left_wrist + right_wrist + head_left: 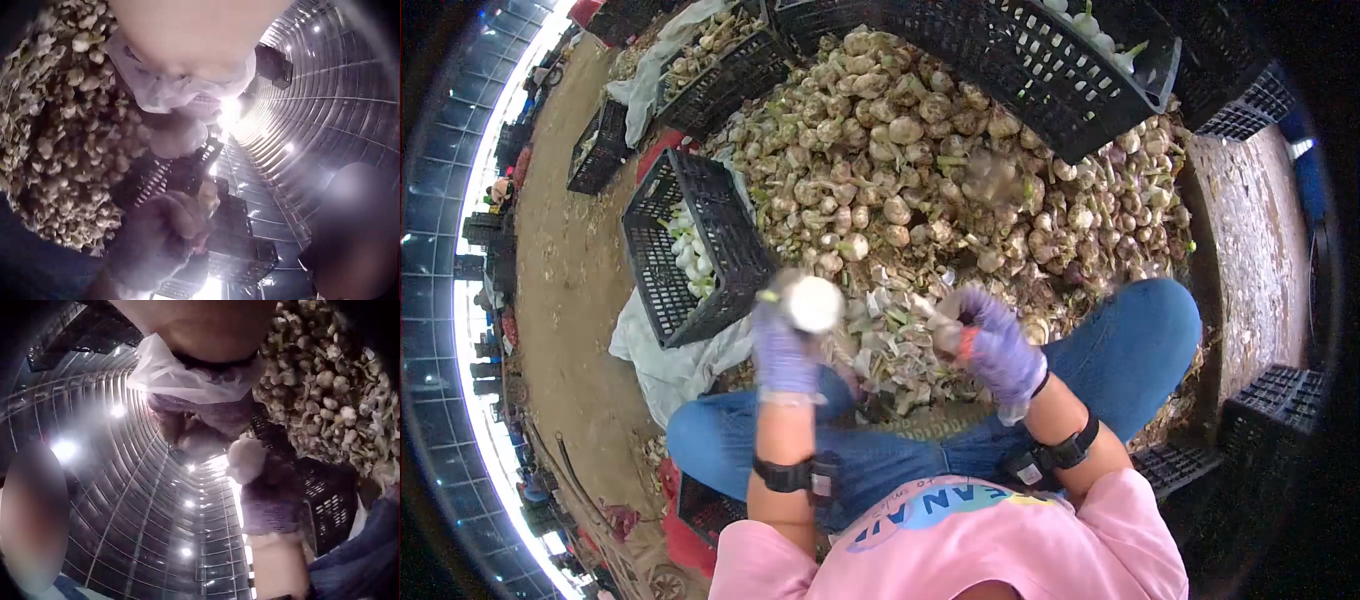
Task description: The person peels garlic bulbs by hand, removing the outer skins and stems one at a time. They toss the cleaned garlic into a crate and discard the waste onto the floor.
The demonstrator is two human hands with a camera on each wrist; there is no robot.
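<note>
Your head view alone shows the garlic pile (920, 160) spread before your knees and the black crate (700, 245) at its left edge — the wrist views show mostly the greenhouse roof. Your left hand (785, 345), raised, grips a peeled white bulb (813, 303) just above the crate's near corner. Your right hand (990, 345) curls round something small and blurred — what it is I cannot tell.
</note>
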